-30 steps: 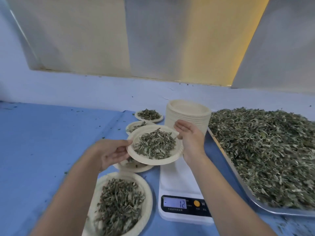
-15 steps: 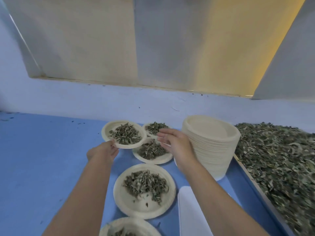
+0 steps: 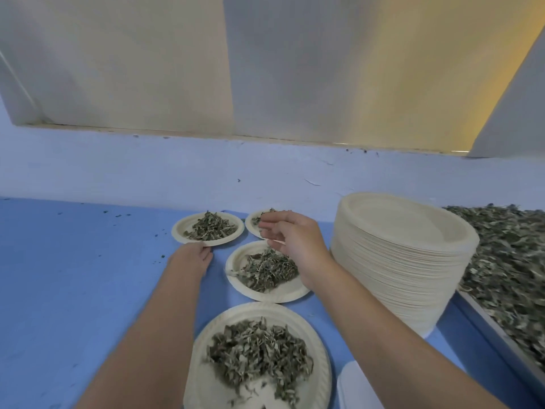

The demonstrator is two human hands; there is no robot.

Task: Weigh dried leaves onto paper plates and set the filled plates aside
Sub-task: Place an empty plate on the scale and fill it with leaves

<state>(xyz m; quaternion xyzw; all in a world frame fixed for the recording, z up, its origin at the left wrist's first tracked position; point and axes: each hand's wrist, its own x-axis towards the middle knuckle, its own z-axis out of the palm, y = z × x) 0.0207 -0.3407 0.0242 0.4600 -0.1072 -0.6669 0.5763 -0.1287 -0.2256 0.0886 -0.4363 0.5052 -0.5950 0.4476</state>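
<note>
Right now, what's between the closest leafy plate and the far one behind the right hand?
Another round beige paper plate of dried green leaves, seen in the head view.

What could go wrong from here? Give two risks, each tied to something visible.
1. The right hand hovers low over the middle plate; drawing back, its wrist might brush the pile and scatter weighed leaves.
2. The left hand is at the near rim of the far-left plate; a nudge could slide it into the neighbouring far plate, spilling leaves.
</note>
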